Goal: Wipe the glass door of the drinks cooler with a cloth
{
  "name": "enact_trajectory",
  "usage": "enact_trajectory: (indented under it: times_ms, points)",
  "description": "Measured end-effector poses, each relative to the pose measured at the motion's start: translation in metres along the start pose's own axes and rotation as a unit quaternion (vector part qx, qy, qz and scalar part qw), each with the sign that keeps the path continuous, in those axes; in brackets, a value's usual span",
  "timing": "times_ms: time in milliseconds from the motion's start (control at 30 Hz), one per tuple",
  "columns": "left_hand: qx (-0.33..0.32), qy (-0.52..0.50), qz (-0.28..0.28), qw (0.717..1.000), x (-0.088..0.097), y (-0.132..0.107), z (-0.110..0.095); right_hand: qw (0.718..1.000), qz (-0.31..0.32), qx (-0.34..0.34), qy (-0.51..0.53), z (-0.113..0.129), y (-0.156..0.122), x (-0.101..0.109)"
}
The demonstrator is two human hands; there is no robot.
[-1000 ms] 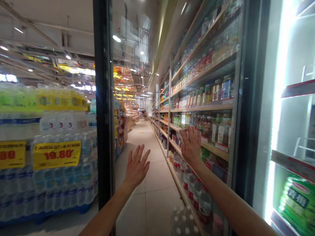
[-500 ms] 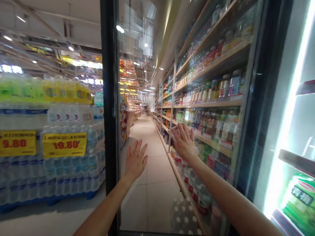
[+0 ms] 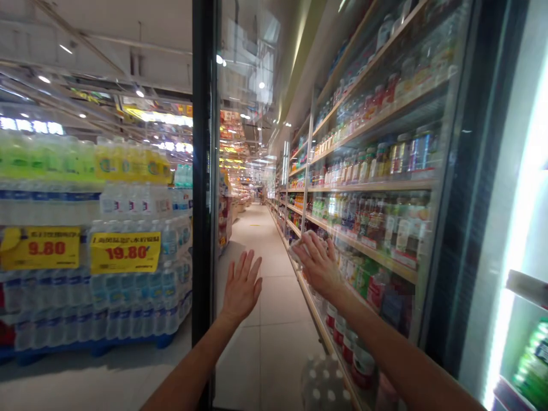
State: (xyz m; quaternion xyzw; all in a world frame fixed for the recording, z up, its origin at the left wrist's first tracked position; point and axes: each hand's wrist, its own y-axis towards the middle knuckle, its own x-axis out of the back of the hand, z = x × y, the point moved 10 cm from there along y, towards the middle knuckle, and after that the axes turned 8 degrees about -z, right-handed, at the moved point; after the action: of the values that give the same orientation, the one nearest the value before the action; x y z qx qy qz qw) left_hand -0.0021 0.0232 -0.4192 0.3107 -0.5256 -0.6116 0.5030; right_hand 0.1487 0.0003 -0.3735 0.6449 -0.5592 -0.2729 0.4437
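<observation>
Because the glass door (image 3: 257, 142) stands swung out from its cooler and both hands lean on it, a hard push could, I judge, send the pane swinging away and tip the person forward. The left hand (image 3: 242, 285) lies flat on the glass, fingers spread wide, holding nothing. Just right of it and a little higher, the right hand (image 3: 319, 265) splays over a white cloth (image 3: 299, 244), pinning it to the pane; if the pressure eases, the cloth may slide free. The glass is smooth and mirrors ceiling lights high up. Beyond it a tiled aisle (image 3: 265, 319) runs far off, with shelves of bottles and jars (image 3: 372, 182) on the right and stacked water packs (image 3: 128, 297) with a yellow price sign (image 3: 125, 252) on the left. The lit cooler interior (image 3: 518, 228) glows at near right.
</observation>
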Motion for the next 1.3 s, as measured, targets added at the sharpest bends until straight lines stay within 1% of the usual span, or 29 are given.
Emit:
enact_trajectory:
  times_ms: [33, 67, 133, 200, 233, 267, 300, 333, 400, 433, 467, 500, 533, 567, 667, 700, 733, 767, 800, 833, 900, 967, 1000, 1033, 1167, 1200, 1233, 1267, 1300]
  points:
    - [0.002, 0.002, 0.000, 1.000, 0.000, 0.000, -0.001, 1.000, 0.002, -0.004, -0.004, 0.000, -0.001, -0.001]
    - [0.005, 0.003, -0.001, 1.000, 0.001, 0.000, -0.002, 1.000, 0.005, 0.009, 0.001, 0.007, -0.007, -0.002]
    - [0.010, 0.006, -0.001, 1.000, 0.001, -0.001, -0.004, 0.997, 0.018, 0.066, 0.023, 0.031, -0.031, -0.005]
    - [0.010, 0.008, -0.002, 1.000, 0.001, -0.003, -0.005, 0.988, 0.038, 0.138, 0.051, 0.057, -0.059, -0.009]
    - [0.009, 0.008, -0.001, 1.000, 0.000, -0.004, -0.005, 0.983, 0.044, 0.167, 0.062, 0.065, -0.068, -0.010]
    - [0.006, 0.008, -0.001, 1.000, 0.000, -0.005, -0.005, 0.980, 0.046, 0.182, 0.068, 0.067, -0.070, -0.009]
    - [0.003, 0.006, 0.001, 1.000, 0.000, -0.006, -0.005, 0.982, 0.040, 0.174, 0.065, 0.062, -0.064, -0.008]
    - [0.000, 0.005, 0.004, 1.000, 0.000, -0.007, -0.004, 0.988, 0.028, 0.140, 0.053, 0.050, -0.051, -0.006]
    - [-0.003, 0.001, 0.011, 1.000, -0.001, -0.009, -0.003, 0.999, -0.002, 0.033, 0.011, 0.014, -0.017, 0.000]
    - [-0.003, -0.001, 0.015, 1.000, -0.001, -0.009, -0.002, 1.000, -0.014, -0.013, -0.008, 0.000, -0.003, 0.002]
    - [-0.002, -0.002, 0.018, 1.000, -0.001, -0.010, -0.001, 0.999, -0.020, -0.043, -0.019, -0.008, 0.007, 0.002]
    - [0.000, -0.003, 0.021, 1.000, 0.000, -0.011, 0.000, 0.998, -0.020, -0.049, -0.019, -0.009, 0.011, 0.002]
    - [0.001, -0.003, 0.024, 1.000, 0.000, -0.013, 0.001, 0.999, -0.013, -0.034, -0.010, -0.001, 0.009, -0.001]
    - [0.001, -0.003, 0.028, 1.000, 0.000, -0.014, 0.001, 1.000, 0.002, -0.001, 0.008, 0.014, 0.001, -0.005]
    - [-0.002, -0.005, 0.036, 0.999, 0.001, -0.019, 0.002, 0.985, 0.067, 0.136, 0.079, 0.068, -0.049, -0.018]
    - [-0.001, -0.006, 0.035, 0.999, 0.002, -0.020, 0.002, 0.977, 0.085, 0.170, 0.097, 0.080, -0.066, -0.020]
    - [0.000, -0.009, 0.034, 0.999, 0.002, -0.020, 0.001, 0.972, 0.095, 0.187, 0.107, 0.085, -0.077, -0.021]
    - [0.001, -0.011, 0.032, 0.999, 0.003, -0.020, 0.000, 0.972, 0.096, 0.185, 0.107, 0.081, -0.082, -0.020]
    - [0.002, -0.013, 0.031, 0.999, 0.003, -0.019, -0.003, 0.978, 0.088, 0.163, 0.096, 0.070, -0.078, -0.017]
    - [0.003, -0.016, 0.030, 0.999, 0.003, -0.017, -0.006, 0.987, 0.071, 0.125, 0.076, 0.052, -0.069, -0.013]
    - [0.005, -0.025, 0.032, 0.999, 0.001, -0.011, -0.016, 0.999, 0.025, 0.025, 0.021, 0.008, -0.047, 0.001]
    - [0.006, -0.043, 0.037, 0.998, -0.001, -0.005, -0.029, 0.998, -0.012, -0.060, -0.029, -0.027, -0.035, 0.015]
    - [0.006, -0.054, 0.039, 0.998, -0.003, -0.003, -0.037, 0.995, -0.022, -0.082, -0.043, -0.035, -0.036, 0.020]
    - [0.002, -0.066, 0.040, 0.997, -0.004, -0.001, -0.046, 0.995, -0.021, -0.086, -0.047, -0.036, -0.043, 0.023]
    - [-0.033, -0.109, 0.037, 0.993, -0.006, 0.001, -0.079, 0.999, 0.037, -0.014, -0.011, -0.011, -0.097, 0.023]
    - [-0.043, -0.117, 0.036, 0.992, -0.006, 0.001, -0.086, 0.999, 0.046, -0.006, -0.007, -0.011, -0.108, 0.024]
    - [-0.050, -0.123, 0.034, 0.991, -0.007, 0.002, -0.091, 0.999, 0.048, -0.014, -0.011, -0.020, -0.115, 0.025]
    - [-0.055, -0.127, 0.033, 0.990, -0.008, 0.004, -0.095, 0.998, 0.040, -0.038, -0.025, -0.036, -0.116, 0.029]
    - [-0.056, -0.131, 0.033, 0.989, -0.009, 0.007, -0.098, 0.996, 0.022, -0.076, -0.047, -0.058, -0.113, 0.035]
